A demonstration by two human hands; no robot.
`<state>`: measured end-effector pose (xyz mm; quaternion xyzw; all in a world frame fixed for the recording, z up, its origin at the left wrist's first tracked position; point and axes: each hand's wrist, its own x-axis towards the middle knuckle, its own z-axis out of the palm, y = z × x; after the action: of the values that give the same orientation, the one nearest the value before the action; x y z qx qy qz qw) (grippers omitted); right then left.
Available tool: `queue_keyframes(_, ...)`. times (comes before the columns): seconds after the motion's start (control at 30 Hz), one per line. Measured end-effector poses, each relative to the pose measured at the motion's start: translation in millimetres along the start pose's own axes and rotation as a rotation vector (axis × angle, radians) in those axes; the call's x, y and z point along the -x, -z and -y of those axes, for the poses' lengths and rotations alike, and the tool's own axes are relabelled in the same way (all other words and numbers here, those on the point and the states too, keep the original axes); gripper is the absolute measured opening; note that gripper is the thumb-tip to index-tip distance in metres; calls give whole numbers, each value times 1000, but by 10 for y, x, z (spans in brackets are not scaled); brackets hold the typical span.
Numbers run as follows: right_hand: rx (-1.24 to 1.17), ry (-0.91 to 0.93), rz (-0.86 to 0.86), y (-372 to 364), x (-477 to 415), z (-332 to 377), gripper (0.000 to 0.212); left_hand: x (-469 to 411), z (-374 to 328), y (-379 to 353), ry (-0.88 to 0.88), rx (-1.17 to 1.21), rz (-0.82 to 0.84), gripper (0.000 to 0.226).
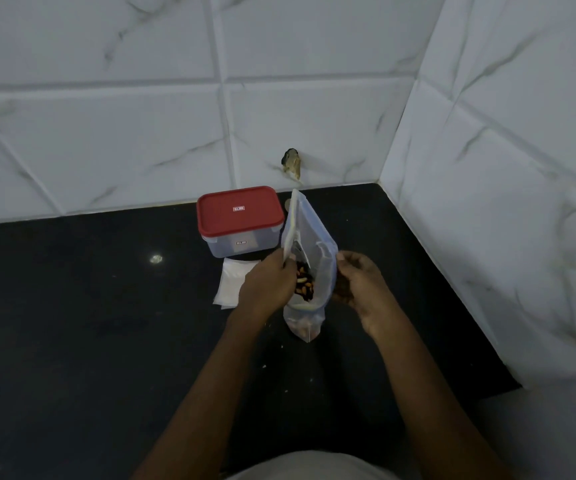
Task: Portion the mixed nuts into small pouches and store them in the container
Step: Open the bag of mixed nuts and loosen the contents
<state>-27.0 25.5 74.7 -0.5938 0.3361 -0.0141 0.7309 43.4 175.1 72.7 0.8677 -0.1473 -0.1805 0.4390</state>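
– Both hands are at the nut bag (309, 237), yes? How do they sit?

– Left hand (267, 284) pinches the bag's left lip between thumb and fingers, wrist low, forearm coming in from near. Right hand (357, 285) is at the right wall of the bag with its fingers curled. I cannot tell whether it grips the film or only cups it.

– And the bag itself?

– It stands between the two hands with its base on the dark counter (89, 323). The long axis rises up and away, and the mouth is held apart. Mixed nuts (304, 284) show inside, low down, closer to the left hand.

– So what does the next move hinge on?

– My guess is the pouches (231, 287). They are a flat pale stack on the counter, just left of the left hand and apart from the bag. The left hand is clearly nearer, but it would have to let go of the lip to take one. Reaching with the right means crossing over the open mouth.

– Where is the container (241, 225)?

– Far-left of the bag, near the tiled wall (141, 133), right behind the pouches. Its red lid (239, 209) is on, so storing has to wait.
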Motion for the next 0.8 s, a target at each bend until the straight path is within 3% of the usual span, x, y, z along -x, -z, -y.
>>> queue_keyframes(0.1,178,189,-111,-54,-57,122,30,-47,-11,-6,-10,-22,60,30)
queue_keyframes(0.17,415,323,-95,-79,-128,201,33,-79,-1,-17,-17,32,121,32)
queue_keyframes(0.23,747,395,-67,-80,-225,237,23,-124,40,-24,-45,31,112,31)
queue_keyframes(0.3,895,404,-58,-70,-304,265,12,-193,71,0,-77,-52,51,24)
queue_keyframes(0.43,807,360,18,-82,-326,326,16,-419,-25,116,-144,-186,-128,18)
queue_keyframes(0.63,1011,374,-47,-252,-436,422,56,-568,-257,207,-195,-266,-79,11)
queue_keyframes(0.7,1022,370,-67,-306,-476,471,51,-591,-271,223,-206,-296,-53,14)
queue_keyframes(0.8,942,401,-44,-326,-501,558,26,-614,-299,268,-213,-323,-87,26)
